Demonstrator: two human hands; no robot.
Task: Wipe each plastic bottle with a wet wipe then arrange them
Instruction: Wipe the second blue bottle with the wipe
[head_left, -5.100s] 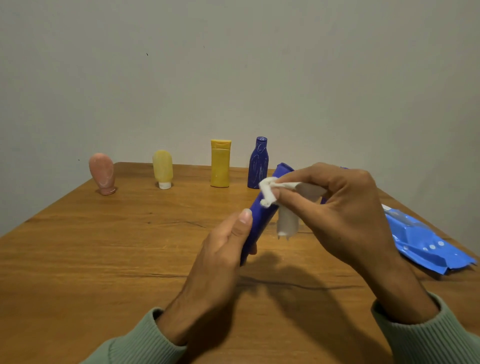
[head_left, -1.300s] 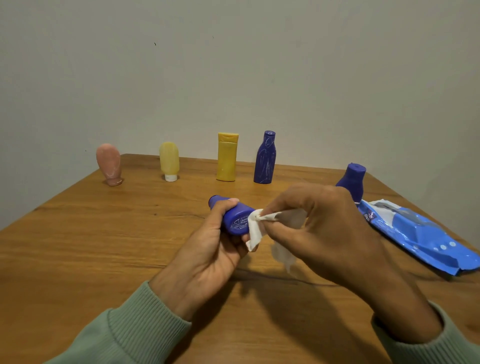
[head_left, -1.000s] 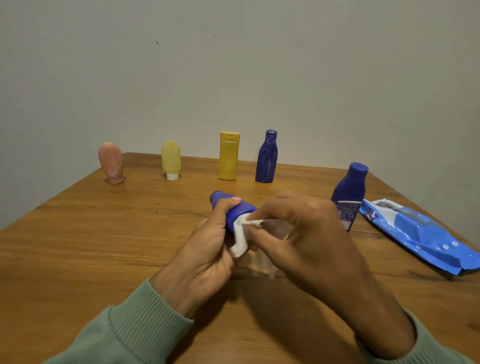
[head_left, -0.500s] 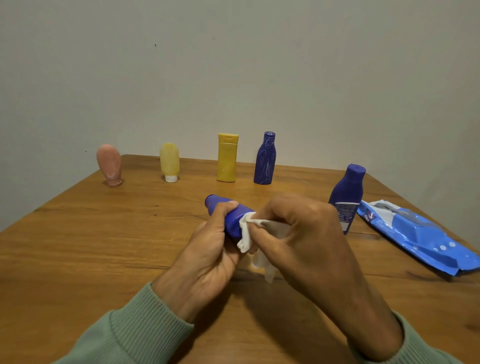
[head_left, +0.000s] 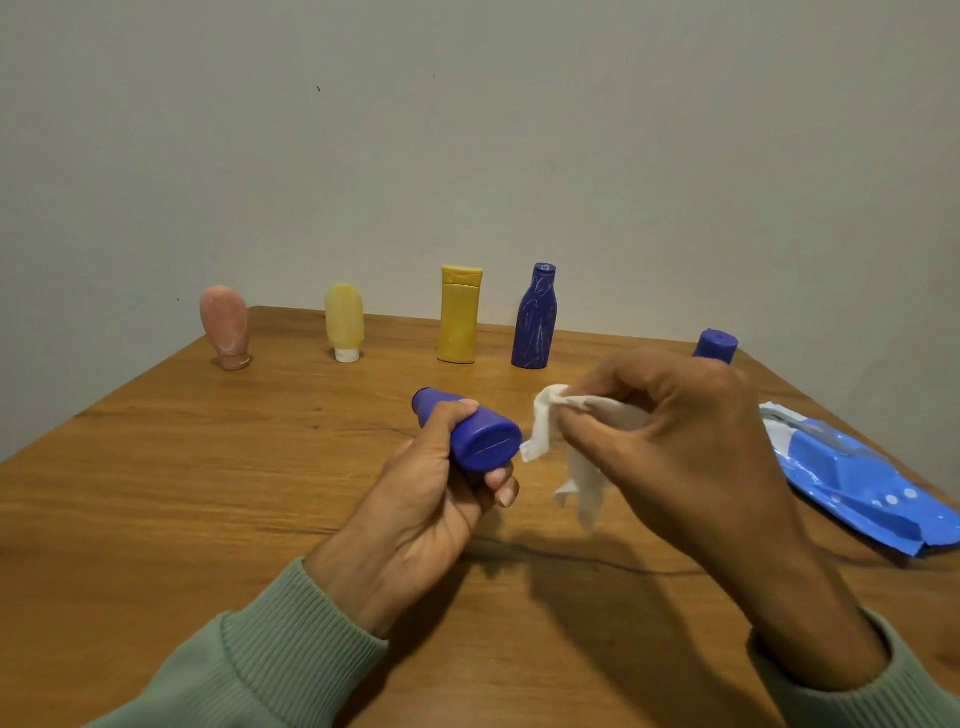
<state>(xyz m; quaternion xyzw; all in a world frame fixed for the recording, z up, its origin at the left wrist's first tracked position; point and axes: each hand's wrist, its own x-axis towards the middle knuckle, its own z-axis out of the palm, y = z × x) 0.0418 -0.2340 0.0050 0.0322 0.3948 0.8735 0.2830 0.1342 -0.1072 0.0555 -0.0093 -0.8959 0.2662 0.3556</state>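
Now, midway over the tabletop (head_left: 208, 493), I see the left hand (head_left: 431, 499) gripping a blue bottle (head_left: 478, 441) on its side. Its cap end points toward the far edge and its flat base faces me and slightly right. The thumb lies over the top of the body and the other left fingers (head_left: 503, 491) curl underneath.

The right hand (head_left: 675, 447) pinches a white wet wipe (head_left: 550, 431) between the thumb and bent right fingers (head_left: 613, 384). The wipe's bunched edge sits just beside the rim of the bottle's base. I cannot tell whether it touches. A loose tail of the wipe hangs below the hand.

Along the far edge, four bottles stand upright in a spaced row:
- pink bottle (head_left: 226, 327), standing on its cap
- pale yellow bottle (head_left: 344, 322), standing on its cap
- yellow bottle (head_left: 460, 314)
- dark blue bottle (head_left: 535, 317)

Behind the right knuckles, only the top of a capped blue bottle (head_left: 716, 345) shows. A blue wipes pack (head_left: 857, 478) lies flat at the right side, well apart from the held bottle. Both wrists wear green ribbed sleeves (head_left: 291, 644).
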